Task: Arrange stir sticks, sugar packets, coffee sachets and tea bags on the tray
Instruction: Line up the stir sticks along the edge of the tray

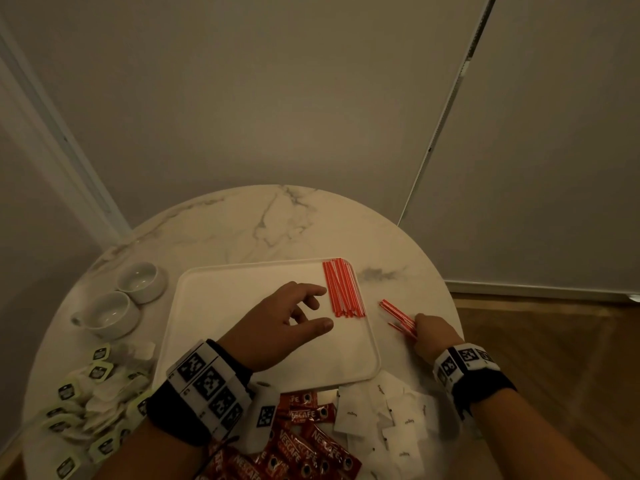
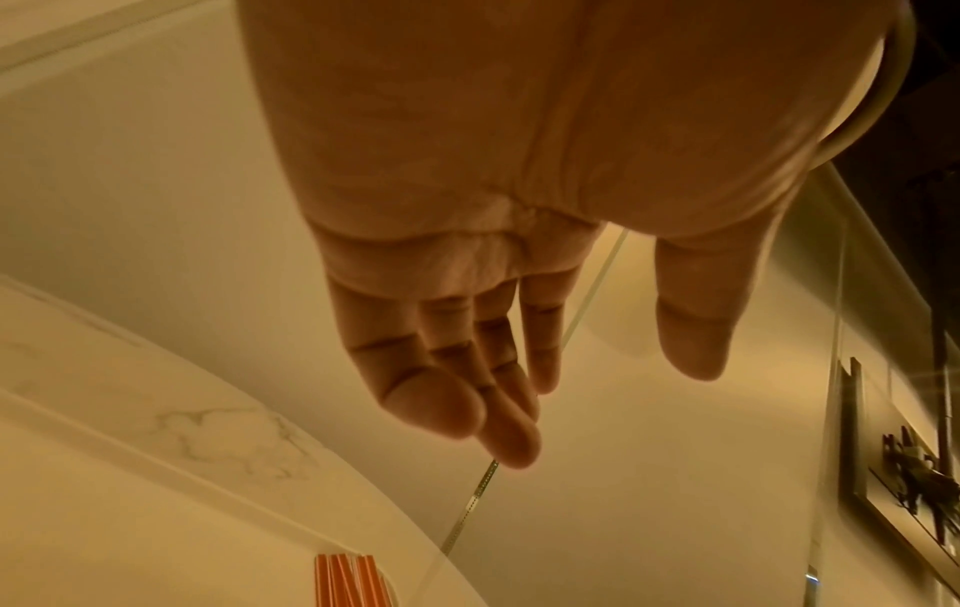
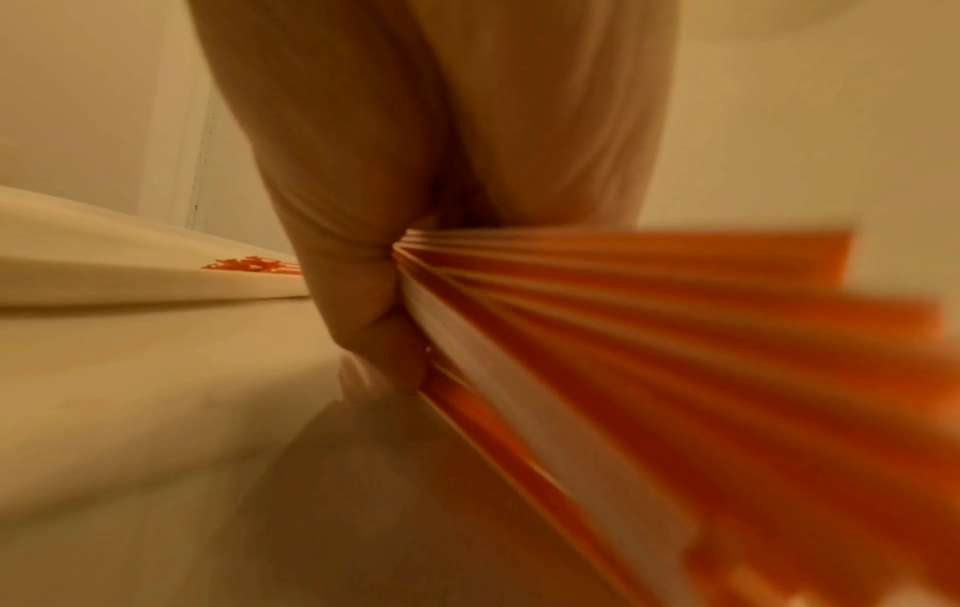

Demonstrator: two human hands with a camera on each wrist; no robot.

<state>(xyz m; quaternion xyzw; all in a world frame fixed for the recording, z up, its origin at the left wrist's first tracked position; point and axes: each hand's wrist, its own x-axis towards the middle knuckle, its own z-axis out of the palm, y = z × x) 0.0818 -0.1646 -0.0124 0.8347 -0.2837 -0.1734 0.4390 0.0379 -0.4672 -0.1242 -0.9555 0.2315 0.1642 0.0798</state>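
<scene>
A white tray (image 1: 207, 327) lies in the middle of the round marble table (image 1: 242, 223). A neat row of red-and-white stir sticks (image 1: 343, 287) lies along the tray's right side. My left hand (image 1: 304, 313) hovers over the tray just left of that row, fingers relaxed and spread, holding nothing. Right of the tray, my right hand (image 1: 420, 323) pinches a small bunch of stir sticks (image 1: 398, 315) low over the table; they fan out (image 3: 649, 349) in the right wrist view. Tea bags (image 1: 83, 407), red coffee sachets (image 1: 304, 441) and white sugar packets (image 1: 384, 417) lie at the table's near edge.
Two white cups (image 1: 138, 282) (image 1: 107, 315) stand left of the tray. The wall rises behind the table, and a wooden floor (image 1: 554, 358) shows to the right.
</scene>
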